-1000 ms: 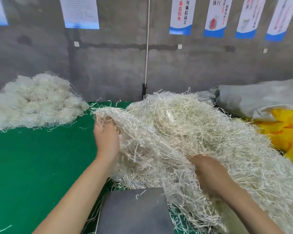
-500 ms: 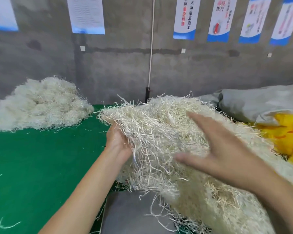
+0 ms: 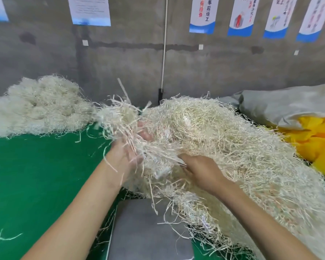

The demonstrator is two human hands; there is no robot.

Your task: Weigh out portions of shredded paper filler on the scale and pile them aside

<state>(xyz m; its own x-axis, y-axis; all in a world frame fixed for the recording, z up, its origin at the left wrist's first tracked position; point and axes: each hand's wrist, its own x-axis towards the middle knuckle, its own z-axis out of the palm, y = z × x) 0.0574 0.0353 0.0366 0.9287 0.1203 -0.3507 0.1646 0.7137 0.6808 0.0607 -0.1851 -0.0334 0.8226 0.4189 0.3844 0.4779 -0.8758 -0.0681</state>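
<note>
A large heap of cream shredded paper covers the right half of the green table. My left hand grips a loose clump of shredded paper at the heap's left edge, strands blurred and sticking up. My right hand is dug into the heap just right of it, fingers curled into the strands. The grey scale platform lies below both hands, with a few stray strands on it. A separate pile of shredded paper sits at the far left against the wall.
A grey sack and a yellow bag lie at the far right behind the heap. A concrete wall with posters stands close behind the table. Single strands lie scattered on the green surface.
My right hand has come down from above the heap and closed into the strands beside my left hand. My left hand has lifted its clump, which now flares upward.
</note>
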